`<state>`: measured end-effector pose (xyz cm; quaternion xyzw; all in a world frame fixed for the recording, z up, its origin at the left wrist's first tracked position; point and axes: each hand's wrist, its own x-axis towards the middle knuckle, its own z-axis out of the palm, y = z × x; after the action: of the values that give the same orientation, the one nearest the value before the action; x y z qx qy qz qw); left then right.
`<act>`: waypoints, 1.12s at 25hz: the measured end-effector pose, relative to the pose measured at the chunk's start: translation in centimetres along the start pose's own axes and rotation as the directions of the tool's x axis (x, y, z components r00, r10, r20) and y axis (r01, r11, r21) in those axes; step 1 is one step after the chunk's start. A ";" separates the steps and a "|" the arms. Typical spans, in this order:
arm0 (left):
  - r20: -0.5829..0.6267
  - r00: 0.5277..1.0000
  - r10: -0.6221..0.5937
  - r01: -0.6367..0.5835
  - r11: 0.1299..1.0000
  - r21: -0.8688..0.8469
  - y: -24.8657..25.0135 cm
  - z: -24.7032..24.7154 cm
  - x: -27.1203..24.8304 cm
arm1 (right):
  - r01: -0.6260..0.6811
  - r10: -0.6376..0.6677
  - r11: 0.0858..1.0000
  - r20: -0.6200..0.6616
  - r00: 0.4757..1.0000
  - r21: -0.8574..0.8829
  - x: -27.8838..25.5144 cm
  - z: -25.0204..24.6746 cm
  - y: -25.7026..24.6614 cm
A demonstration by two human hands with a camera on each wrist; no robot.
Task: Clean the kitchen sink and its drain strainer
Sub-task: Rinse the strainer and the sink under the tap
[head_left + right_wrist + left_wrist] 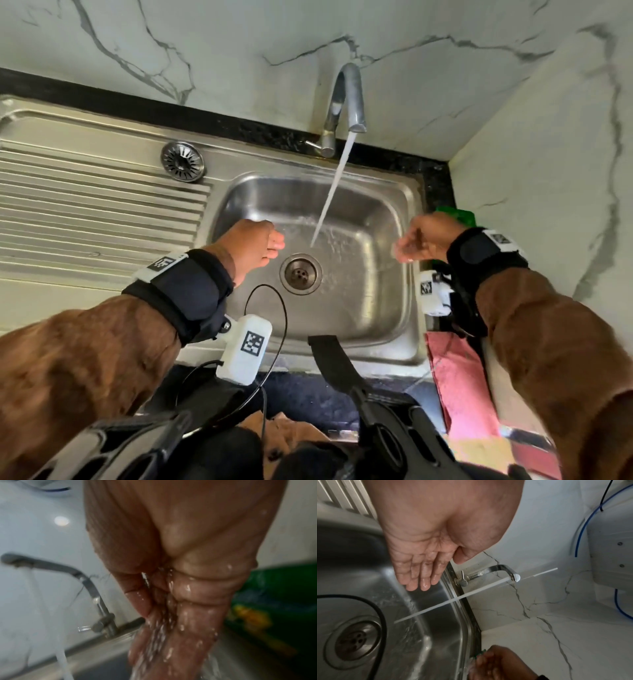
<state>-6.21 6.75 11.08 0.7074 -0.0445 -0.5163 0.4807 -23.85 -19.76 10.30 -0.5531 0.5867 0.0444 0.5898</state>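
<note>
Both wet hands, left hand and right hand, hang slack-fingered and empty (tap running), so the strainer on the drainboard risks being forgotten

Brushed steel sink; shiny metal faucet; glossy marble wall.

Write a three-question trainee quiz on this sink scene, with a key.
1. True or false: the tap is running.
2. Where is the drain strainer? A) seated in the drain B) on the sink ledge by the drainboard C) in the left hand
3. Fill in: the right hand holds ____.

Key: 1 true; 2 B; 3 nothing, both hands are wet and empty.
</note>
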 end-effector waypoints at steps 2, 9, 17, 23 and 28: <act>0.031 0.999 0.019 -0.020 0.999 0.049 0.3 1.4 0.0 | -0.050 0.042 0.975 -0.040 0.998 -0.216 -1.4 -1.4 2.9; 0.084 0.996 0.024 -0.033 0.994 0.106 0.5 2.7 0.6 | -0.023 0.023 0.972 -0.002 1.000 -0.233 -4.2 -2.2 5.1; 0.068 0.997 -0.046 0.047 0.999 -0.015 0.2 -1.9 0.1 | 0.100 -0.199 0.909 0.210 0.957 0.404 0.3 7.0 -3.0; -0.116 0.992 -0.050 0.048 0.999 -0.015 -1.8 -5.2 -0.7 | -0.057 -0.246 0.693 0.310 0.918 0.719 3.0 13.2 -7.7; -0.105 0.994 -0.017 0.017 1.000 0.004 -2.5 -5.7 -0.7 | -0.143 -0.236 0.727 0.440 0.866 0.671 2.5 10.8 -5.2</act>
<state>-3.20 12.05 9.76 0.7350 -0.0143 -0.4825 0.4763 -12.54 -15.68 8.33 -0.2805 0.3743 -0.0498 0.8825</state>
